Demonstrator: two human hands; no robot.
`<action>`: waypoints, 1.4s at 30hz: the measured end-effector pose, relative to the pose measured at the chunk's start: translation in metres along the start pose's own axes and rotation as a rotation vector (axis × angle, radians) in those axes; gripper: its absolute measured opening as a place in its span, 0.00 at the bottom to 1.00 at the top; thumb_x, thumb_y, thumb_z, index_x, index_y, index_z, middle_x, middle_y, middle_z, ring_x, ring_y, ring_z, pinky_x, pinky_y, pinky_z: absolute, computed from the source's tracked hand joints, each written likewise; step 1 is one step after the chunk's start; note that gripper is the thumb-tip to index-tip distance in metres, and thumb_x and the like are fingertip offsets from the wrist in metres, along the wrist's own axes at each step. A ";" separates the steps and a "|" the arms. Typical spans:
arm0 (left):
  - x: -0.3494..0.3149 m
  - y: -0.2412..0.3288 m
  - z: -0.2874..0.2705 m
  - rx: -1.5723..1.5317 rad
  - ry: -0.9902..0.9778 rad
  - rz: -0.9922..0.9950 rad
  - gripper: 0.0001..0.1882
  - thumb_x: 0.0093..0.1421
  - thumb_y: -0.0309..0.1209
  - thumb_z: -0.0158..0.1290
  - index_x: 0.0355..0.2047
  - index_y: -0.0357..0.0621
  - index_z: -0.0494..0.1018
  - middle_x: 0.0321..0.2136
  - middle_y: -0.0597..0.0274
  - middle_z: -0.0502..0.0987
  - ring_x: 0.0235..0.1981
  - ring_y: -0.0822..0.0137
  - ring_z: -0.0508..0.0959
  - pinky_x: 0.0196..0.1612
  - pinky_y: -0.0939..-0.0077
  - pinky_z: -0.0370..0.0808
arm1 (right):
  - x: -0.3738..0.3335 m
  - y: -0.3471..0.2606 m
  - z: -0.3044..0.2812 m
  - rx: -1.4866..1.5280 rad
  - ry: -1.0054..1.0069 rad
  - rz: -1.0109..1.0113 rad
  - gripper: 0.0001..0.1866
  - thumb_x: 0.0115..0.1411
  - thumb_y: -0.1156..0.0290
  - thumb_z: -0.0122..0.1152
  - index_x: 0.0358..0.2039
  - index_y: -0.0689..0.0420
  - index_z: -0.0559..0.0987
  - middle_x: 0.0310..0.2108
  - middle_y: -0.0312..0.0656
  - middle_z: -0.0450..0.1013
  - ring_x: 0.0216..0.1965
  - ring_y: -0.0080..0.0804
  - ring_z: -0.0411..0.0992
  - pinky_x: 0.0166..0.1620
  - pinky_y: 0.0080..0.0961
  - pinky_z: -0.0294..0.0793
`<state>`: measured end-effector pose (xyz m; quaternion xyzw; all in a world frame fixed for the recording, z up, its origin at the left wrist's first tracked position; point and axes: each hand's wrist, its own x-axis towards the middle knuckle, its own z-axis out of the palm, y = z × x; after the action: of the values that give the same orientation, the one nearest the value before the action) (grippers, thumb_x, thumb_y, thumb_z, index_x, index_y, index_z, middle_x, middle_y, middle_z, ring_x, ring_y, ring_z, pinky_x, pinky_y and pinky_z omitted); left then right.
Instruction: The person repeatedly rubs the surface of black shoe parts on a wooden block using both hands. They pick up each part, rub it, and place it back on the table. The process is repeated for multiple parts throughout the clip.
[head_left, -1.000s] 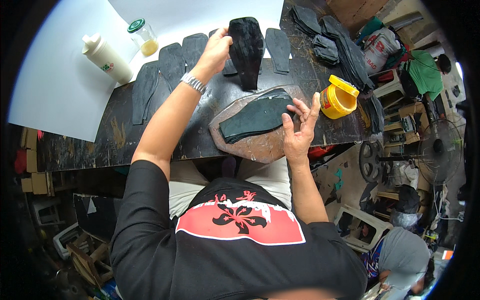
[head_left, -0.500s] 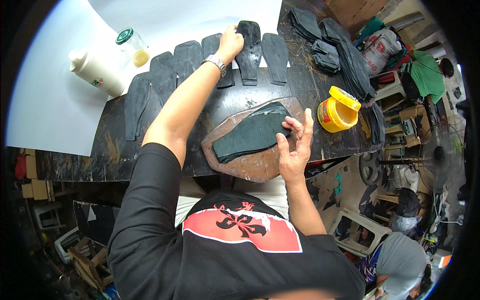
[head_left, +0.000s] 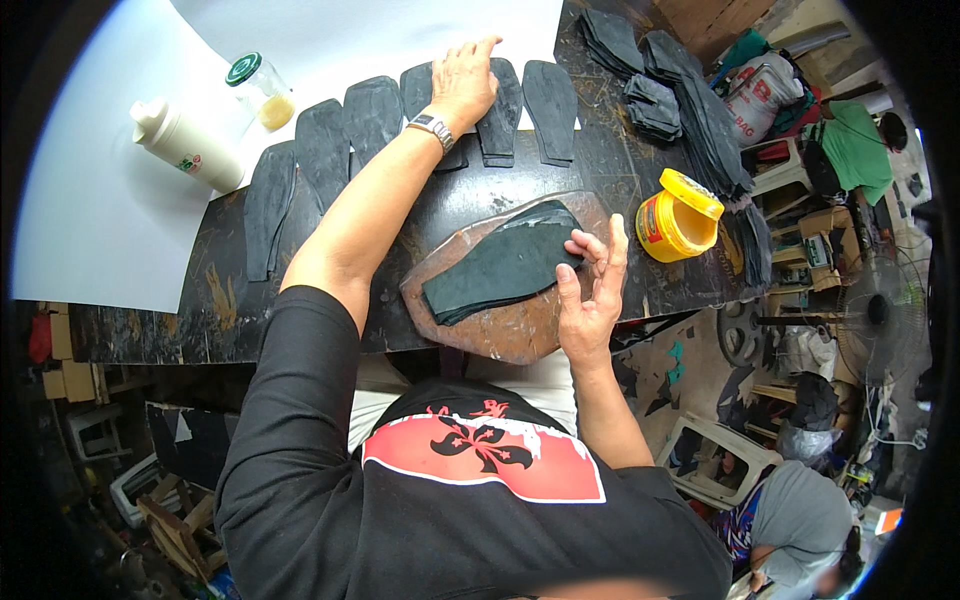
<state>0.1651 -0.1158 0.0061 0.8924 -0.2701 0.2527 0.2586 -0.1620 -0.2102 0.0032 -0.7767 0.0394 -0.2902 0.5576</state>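
Note:
My left hand reaches to the far side of the table, fingers stretched out flat across the upper end of a black sole-shaped piece. It holds nothing that I can see. More such dark pieces lie in a fanned row to both sides, among them one at the right end and one at the left end. Before me, a stack of black pieces rests on a brown slab. Beside the stack's right end is my right hand, fingers apart and curved; whether its fingertips touch the stack I cannot tell.
A yellow tub with its lid tilted stands to the right. Bundles of black sheets lie at the back right. A cream bottle and a green-lidded jar are at the back left. Another person is at lower right.
My left hand has gone from pinching the edge of a black piece to lying flat over its end. That piece sits slightly nearer me. My right hand has barely moved.

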 end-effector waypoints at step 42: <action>-0.229 0.080 -0.159 -0.361 -0.204 0.048 0.20 0.50 0.37 0.69 0.42 0.47 0.79 0.45 0.56 0.77 0.50 0.53 0.75 0.54 0.59 0.72 | 0.074 -0.010 -0.137 -1.189 0.174 0.401 0.42 0.65 0.28 0.42 0.33 0.55 0.88 0.43 0.54 0.80 0.47 0.53 0.77 0.51 0.42 0.73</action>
<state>-0.0997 0.0021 0.0148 0.8459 -0.3568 0.1147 0.3794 -0.1714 -0.3499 0.0711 -0.9049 0.3838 -0.1706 0.0691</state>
